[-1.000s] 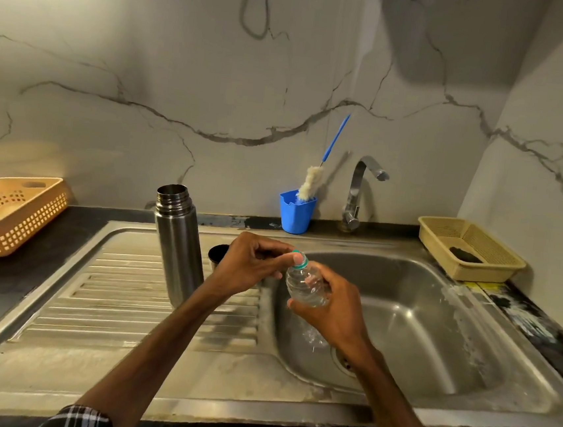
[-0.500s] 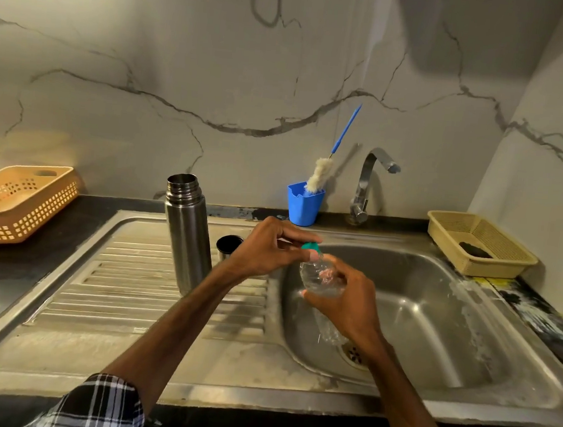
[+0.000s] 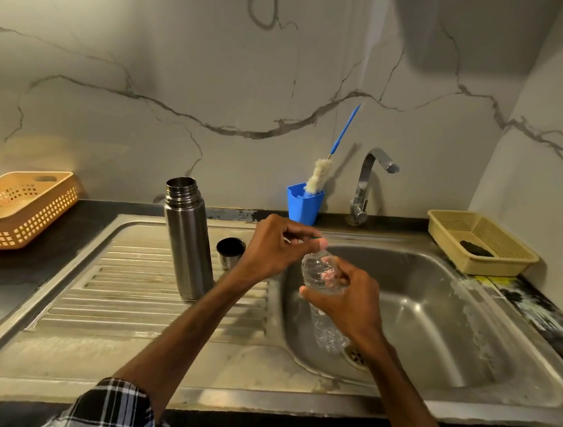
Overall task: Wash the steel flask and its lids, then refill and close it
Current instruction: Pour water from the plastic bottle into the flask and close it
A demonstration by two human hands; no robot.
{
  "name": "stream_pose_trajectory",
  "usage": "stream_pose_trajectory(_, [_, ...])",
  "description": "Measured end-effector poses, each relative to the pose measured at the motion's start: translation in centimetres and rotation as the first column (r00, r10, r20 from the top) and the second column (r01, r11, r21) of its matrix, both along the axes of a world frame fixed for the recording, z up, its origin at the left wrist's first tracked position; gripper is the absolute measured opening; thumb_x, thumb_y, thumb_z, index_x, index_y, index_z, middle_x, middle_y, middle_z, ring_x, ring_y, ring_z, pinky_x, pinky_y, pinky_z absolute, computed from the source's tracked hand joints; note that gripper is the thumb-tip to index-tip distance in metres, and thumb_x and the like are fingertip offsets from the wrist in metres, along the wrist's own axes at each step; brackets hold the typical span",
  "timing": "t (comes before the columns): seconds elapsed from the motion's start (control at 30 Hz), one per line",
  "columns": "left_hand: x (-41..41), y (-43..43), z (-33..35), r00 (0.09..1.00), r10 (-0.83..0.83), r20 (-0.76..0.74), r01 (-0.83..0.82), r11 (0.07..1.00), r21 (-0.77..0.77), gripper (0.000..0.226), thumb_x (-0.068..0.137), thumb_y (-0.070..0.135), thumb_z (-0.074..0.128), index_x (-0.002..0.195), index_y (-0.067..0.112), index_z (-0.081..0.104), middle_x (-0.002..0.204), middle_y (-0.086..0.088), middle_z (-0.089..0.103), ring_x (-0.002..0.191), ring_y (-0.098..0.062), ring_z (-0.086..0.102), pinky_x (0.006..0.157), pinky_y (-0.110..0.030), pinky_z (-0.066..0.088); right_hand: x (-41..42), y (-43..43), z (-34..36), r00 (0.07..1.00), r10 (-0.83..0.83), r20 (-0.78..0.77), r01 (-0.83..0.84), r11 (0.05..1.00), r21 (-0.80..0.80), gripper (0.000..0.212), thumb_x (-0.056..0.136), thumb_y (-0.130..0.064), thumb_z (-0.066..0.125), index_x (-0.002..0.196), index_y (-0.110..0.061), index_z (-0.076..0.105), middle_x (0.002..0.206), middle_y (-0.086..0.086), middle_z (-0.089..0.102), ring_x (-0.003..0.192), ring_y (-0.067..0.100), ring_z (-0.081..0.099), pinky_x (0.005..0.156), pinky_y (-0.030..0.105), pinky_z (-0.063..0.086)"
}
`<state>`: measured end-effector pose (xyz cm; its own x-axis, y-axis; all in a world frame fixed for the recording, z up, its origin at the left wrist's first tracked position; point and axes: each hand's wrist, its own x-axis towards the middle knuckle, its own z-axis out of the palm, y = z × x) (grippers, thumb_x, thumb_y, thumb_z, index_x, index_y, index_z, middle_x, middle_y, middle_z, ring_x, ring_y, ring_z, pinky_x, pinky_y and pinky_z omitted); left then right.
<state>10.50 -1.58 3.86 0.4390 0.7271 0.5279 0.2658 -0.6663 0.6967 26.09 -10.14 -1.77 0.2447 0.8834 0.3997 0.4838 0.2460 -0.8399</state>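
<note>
The steel flask (image 3: 188, 238) stands upright and uncapped on the sink's ribbed drainboard (image 3: 149, 290). Just right of it sits its steel cup lid (image 3: 230, 250), mouth up, partly behind my left wrist. Over the left edge of the sink basin (image 3: 435, 317), my right hand (image 3: 350, 301) grips a clear plastic water bottle (image 3: 321, 272) around its upper body. My left hand (image 3: 278, 247) pinches the bottle's top, with the cap hidden under thumb and fingers.
A blue cup (image 3: 303, 203) holding a bottle brush (image 3: 320, 175) stands by the wall, left of the tap (image 3: 367, 187). A yellow basket (image 3: 480, 242) with a dark scrubber sits at the right. An orange basket (image 3: 16, 208) is on the dark counter at the left.
Both hands have stayed on the bottle's top and body. The green cap seen earlier is now covered by my left fingers. The view has shifted slightly.
</note>
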Motion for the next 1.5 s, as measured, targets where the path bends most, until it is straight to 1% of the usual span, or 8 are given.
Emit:
stream_pose_trajectory(0.2, [-0.6,-0.1,3.4,0.926,-0.234,-0.295,0.274,0.956,0.101,0.026,0.094,0.032,0.072,0.119,0.022,0.076,0.099,0.009,0.071,0.095,-0.014,0.066,0.081,-0.031,0.056,2.1,-0.2,2.1,0.918,0.319,-0.234,-0.358,0.921,-0.15,0.062,0.061,0.001,0.092,0.117,-0.014,0.069,0.104,0.001,0.077,0.099,0.018,0.073,0.085,0.032,0.059])
stream_pose_trajectory(0.43, [-1.4,-0.7,4.7,0.888,-0.321,-0.33,0.395,0.899,0.188,0.028,0.094,0.017,0.072,0.122,0.011,0.073,0.104,0.013,0.066,0.098,-0.005,0.065,0.083,-0.018,0.054,2.8,0.0,2.7,0.876,0.416,-0.244,-0.47,0.85,-0.238,0.067,0.065,0.001,0.089,0.124,-0.012,0.063,0.114,0.005,0.074,0.107,0.023,0.071,0.095,0.042,0.055])
stream_pose_trajectory(0.57, [-2.9,-0.2,3.9,0.972,-0.201,-0.124,0.223,0.955,0.197,0.026,0.094,0.02,0.073,0.12,0.014,0.074,0.114,0.006,0.073,0.105,-0.01,0.069,0.09,-0.025,0.057,1.7,0.9,1.9,0.898,0.378,-0.227,-0.423,0.883,-0.204,0.07,0.07,-0.011,0.089,0.13,-0.027,0.057,0.121,-0.007,0.071,0.111,0.013,0.068,0.095,0.034,0.056])
stream_pose_trajectory(0.73, [-5.1,0.4,3.2,1.0,0.003,0.023,-0.007,0.985,0.174,0.034,0.093,0.026,0.073,0.125,0.014,0.071,0.116,0.005,0.074,0.099,-0.005,0.071,0.09,-0.03,0.06,0.9,2.9,2.1,0.927,0.357,-0.11,-0.374,0.884,-0.28,0.06,0.07,-0.025,0.091,0.124,-0.021,0.064,0.111,-0.004,0.074,0.102,0.011,0.071,0.095,0.039,0.057])
stream_pose_trajectory(1.07, [-11.9,0.0,2.6,0.835,0.349,0.425,-0.532,0.708,0.464,0.01,0.094,0.01,0.072,0.103,0.004,0.071,0.094,-0.005,0.072,0.081,-0.011,0.067,0.068,-0.017,0.055,-4.2,17.9,7.1,0.998,-0.068,0.006,0.068,0.998,0.011,0.072,0.07,-0.041,0.089,0.128,-0.011,0.06,0.116,0.001,0.069,0.095,0.011,0.065,0.064,0.001,0.044])
stream_pose_trajectory(1.27, [-14.5,0.6,2.0,0.688,0.463,0.558,-0.701,0.624,0.346,0.015,0.098,0.015,0.064,0.1,0.0,0.067,0.097,-0.008,0.068,0.085,-0.013,0.062,0.069,-0.021,0.054,-7.6,25.0,6.0,0.982,-0.168,0.091,0.168,0.986,0.013,0.065,0.075,-0.038,0.086,0.124,-0.007,0.057,0.114,0.008,0.067,0.1,0.02,0.063,0.084,0.029,0.055])
stream_pose_trajectory(1.37, [-15.6,1.9,1.0,0.635,0.496,0.592,-0.731,0.635,0.252,0.012,0.1,0.018,0.061,0.105,0.007,0.064,0.1,-0.006,0.068,0.088,-0.014,0.064,0.069,-0.034,0.057,-8.8,26.7,4.1,0.971,-0.183,0.152,0.188,0.982,-0.022,0.058,0.077,-0.033,0.085,0.121,-0.007,0.058,0.114,0.009,0.066,0.101,0.022,0.062,0.079,0.028,0.049])
stream_pose_trajectory(1.5, [-16.7,2.9,0.1,0.576,0.542,0.612,-0.754,0.641,0.142,0.017,0.101,0.022,0.06,0.108,0.006,0.063,0.1,-0.003,0.067,0.089,-0.01,0.064,0.069,-0.029,0.057,-9.8,27.4,2.8,0.964,-0.19,0.184,0.198,0.98,-0.022,0.052,0.081,-0.026,0.081,0.123,-0.005,0.058,0.119,0.011,0.065,0.109,0.025,0.06,0.082,0.027,0.045])
